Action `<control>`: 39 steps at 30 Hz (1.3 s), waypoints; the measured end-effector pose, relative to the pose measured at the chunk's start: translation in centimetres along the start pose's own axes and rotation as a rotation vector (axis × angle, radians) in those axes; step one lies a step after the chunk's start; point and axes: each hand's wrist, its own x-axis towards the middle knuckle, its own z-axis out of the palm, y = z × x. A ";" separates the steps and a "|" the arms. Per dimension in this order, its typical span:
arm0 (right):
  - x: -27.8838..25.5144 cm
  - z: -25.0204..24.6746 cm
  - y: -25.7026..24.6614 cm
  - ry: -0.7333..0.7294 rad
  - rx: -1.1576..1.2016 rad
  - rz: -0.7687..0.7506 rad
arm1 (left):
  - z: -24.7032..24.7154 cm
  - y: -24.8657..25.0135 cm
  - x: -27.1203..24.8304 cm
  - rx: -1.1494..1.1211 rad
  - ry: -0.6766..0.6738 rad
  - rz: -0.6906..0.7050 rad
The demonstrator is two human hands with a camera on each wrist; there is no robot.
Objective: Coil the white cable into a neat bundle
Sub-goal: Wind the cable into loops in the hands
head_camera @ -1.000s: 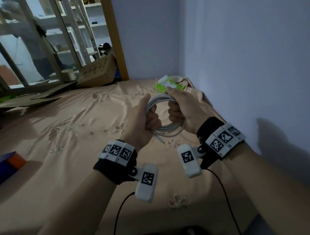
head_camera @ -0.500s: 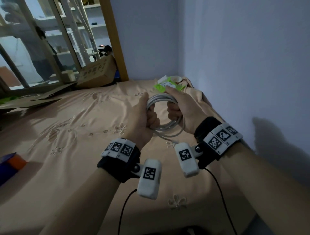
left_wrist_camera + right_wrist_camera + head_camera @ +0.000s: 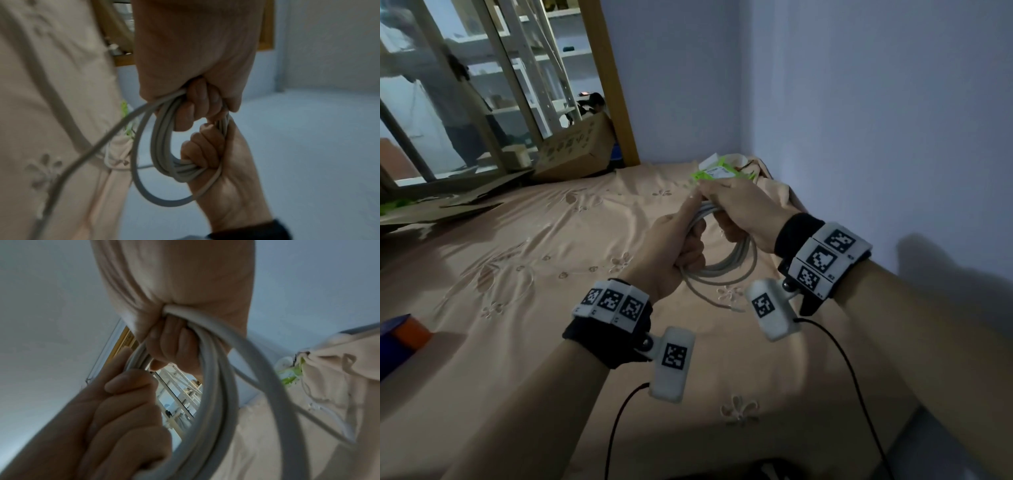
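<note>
Your left hand and your right hand are raised together above the bed, both clamped on the white cable, which is gathered into a coil of several loops hanging between them. Your left hand's fingers are curled tight around the coil's side at about 9 o'clock, with the thumb stretched up along the strands toward 12 o'clock. Your right hand grips the coil's top at about 1 o'clock, its fingers wrapped round the bunched strands, so the two hands nearly touch there. One wider loop sags below the bundle at 6 o'clock, and a loose strand trails off from your left hand down to the peach, flower-embroidered bed cover. The cable's far end cannot be made out.

Just beyond your right hand, at 12 o'clock, a green and white packet lies on the bed near the wall corner. A cardboard box leans at the bed's far edge around 10 o'clock, beside a wooden frame. An orange and blue object sits at 8 o'clock by the picture's left edge.
</note>
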 end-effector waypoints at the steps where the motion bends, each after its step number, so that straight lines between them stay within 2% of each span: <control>1: 0.0 0.1 -0.1 0.004 0.008 0.002 | -0.1 0.0 0.0 -0.034 -0.005 0.011; 7: -1.7 0.3 0.2 0.104 0.309 0.056 | 0.1 -0.2 0.4 -0.272 0.094 0.089; 10: -2.0 0.5 1.2 0.069 0.452 0.008 | 0.1 -0.1 0.5 -0.293 0.138 0.116; 14: -1.3 0.9 2.3 0.062 0.391 -0.048 | 0.2 0.0 0.4 -0.341 0.165 0.108; 17: -1.2 1.2 2.0 0.072 0.379 -0.056 | 0.4 -0.1 0.1 -0.394 0.133 0.120; 21: -0.8 1.6 1.3 0.176 0.446 0.042 | 0.5 -0.3 -0.1 -0.371 0.079 0.101; 23: -0.6 1.2 1.2 0.182 0.397 0.060 | 0.3 -0.3 -0.1 -0.301 0.051 0.066; 27: -0.2 0.5 1.0 0.051 -0.020 -0.024 | -0.5 0.0 0.2 -0.091 0.002 0.025; 29: -0.2 0.4 0.7 0.007 -0.110 -0.030 | -0.5 -0.1 0.1 -0.051 -0.001 0.026; 39: -0.7 -0.4 -0.6 -0.001 0.453 0.182 | 0.3 -0.4 -0.8 -0.317 0.043 0.176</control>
